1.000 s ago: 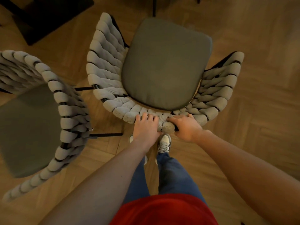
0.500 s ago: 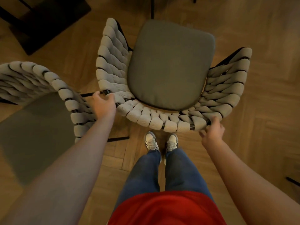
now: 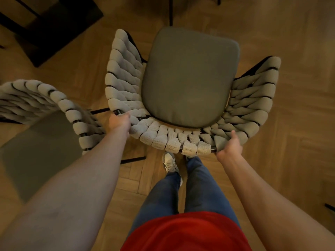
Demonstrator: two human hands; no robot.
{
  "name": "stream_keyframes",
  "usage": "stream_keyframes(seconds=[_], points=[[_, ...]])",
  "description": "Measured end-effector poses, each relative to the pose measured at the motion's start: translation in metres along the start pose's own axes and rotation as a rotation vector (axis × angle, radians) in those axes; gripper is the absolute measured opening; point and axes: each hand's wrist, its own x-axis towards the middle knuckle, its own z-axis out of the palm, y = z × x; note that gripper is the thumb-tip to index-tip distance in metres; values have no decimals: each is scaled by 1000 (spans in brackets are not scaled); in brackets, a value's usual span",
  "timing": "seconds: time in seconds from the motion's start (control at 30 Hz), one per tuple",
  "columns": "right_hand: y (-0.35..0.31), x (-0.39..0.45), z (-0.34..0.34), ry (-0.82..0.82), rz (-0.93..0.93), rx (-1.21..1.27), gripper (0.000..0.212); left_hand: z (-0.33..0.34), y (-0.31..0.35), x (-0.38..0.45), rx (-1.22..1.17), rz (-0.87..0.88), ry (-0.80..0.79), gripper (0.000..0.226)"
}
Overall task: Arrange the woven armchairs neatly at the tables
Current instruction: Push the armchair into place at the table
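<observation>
A woven armchair [image 3: 168,140] with thick pale-grey rope weave and a dark grey seat cushion [image 3: 190,78] stands right in front of me, its curved backrest towards my feet. My left hand [image 3: 119,122] grips the left end of the backrest rim. My right hand [image 3: 230,145] grips the right end of the same rim, thumb on top. A second woven armchair [image 3: 72,113] of the same kind stands at the left, its backrest almost touching my left forearm.
Herringbone wood floor [image 3: 290,142] all around. A dark table base [image 3: 54,28] lies at the top left. Thin black legs [image 3: 170,11] reach down at the top centre. My feet [image 3: 169,162] stand just behind the chair.
Both hands left the middle of the backrest and spread apart to its two ends, where they now grip the rim. The chair sits slightly lower and more to the right in view.
</observation>
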Motion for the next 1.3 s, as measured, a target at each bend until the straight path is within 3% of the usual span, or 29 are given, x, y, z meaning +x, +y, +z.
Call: stream_keyframes(seconds=[0.47,0.6,0.7,1.3], points=[[-71,-3,87,-139,-85,-267,61,20,5,-11,-223,-183,190,57],[-86,-3,124,-209,-108,-329,41,24,7,-8,-282,-224,232,56],[-93,-6,151,-251,-121,-370,42,24,11,-3,-325,-250,260,61],[-87,-52,322,-309,-181,-572,46,8,96,71,-351,-317,353,57]])
